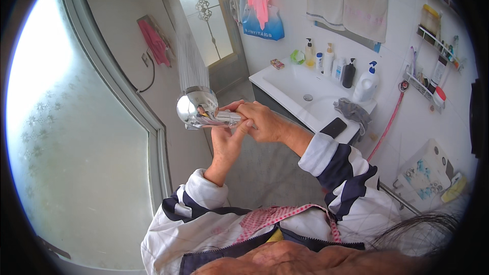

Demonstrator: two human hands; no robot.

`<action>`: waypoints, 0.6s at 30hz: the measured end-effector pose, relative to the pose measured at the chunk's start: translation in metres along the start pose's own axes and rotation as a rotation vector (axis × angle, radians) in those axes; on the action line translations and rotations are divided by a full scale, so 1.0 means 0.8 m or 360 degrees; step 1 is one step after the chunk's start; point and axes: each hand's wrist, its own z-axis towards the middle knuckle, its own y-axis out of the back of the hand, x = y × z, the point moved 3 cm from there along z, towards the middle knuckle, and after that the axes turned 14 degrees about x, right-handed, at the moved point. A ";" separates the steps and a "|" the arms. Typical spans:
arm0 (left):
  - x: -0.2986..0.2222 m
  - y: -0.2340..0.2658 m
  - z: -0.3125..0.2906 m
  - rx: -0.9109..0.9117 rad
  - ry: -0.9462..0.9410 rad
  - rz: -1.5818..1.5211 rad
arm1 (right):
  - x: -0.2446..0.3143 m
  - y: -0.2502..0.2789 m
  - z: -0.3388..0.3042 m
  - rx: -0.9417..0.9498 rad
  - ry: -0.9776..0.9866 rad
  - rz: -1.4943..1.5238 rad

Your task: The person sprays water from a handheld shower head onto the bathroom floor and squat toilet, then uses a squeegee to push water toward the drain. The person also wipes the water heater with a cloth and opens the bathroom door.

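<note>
A chrome handheld shower head point(197, 108) is held out in front of me, with fine streams of water point(189, 56) spraying away from its face. My right hand point(261, 122) is closed around the handle point(229, 117). From below, my left hand point(227, 145) grips the same handle close to the head, its thumb against the fingers of my right hand. Part of the handle and some fingertips are hidden behind the hands. A thin metal hose point(286, 118) shows beyond my right wrist.
To the right, a white washbasin point(293, 82) bears several pump bottles point(349, 73), a grey cloth point(353, 112) and a black phone point(333, 128). A frosted glass panel point(97, 173) stands at left. Towels point(346, 5) and wall shelves point(438, 43) hang at the back and right.
</note>
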 end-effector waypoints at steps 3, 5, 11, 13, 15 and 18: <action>0.027 -0.002 -0.020 -0.0003 0.0156 0.0022 | -0.011 -0.025 -0.024 -0.0001 -0.0054 0.0082; 0.046 -0.004 -0.034 -0.0008 0.0270 -0.0026 | -0.018 -0.038 -0.041 0.0068 -0.0150 0.0172; 0.106 -0.014 -0.095 0.0012 0.0518 -0.0144 | -0.023 -0.092 -0.097 0.0036 -0.0395 0.0414; 0.121 -0.019 -0.116 0.0029 0.0616 -0.0208 | -0.023 -0.106 -0.115 0.0021 -0.0441 0.0457; 0.132 -0.026 -0.137 0.0014 0.0707 -0.0243 | -0.023 -0.122 -0.135 0.0059 -0.0506 0.0485; 0.140 -0.034 -0.167 -0.0046 0.0790 -0.0320 | -0.023 -0.147 -0.158 0.0190 -0.0638 0.0597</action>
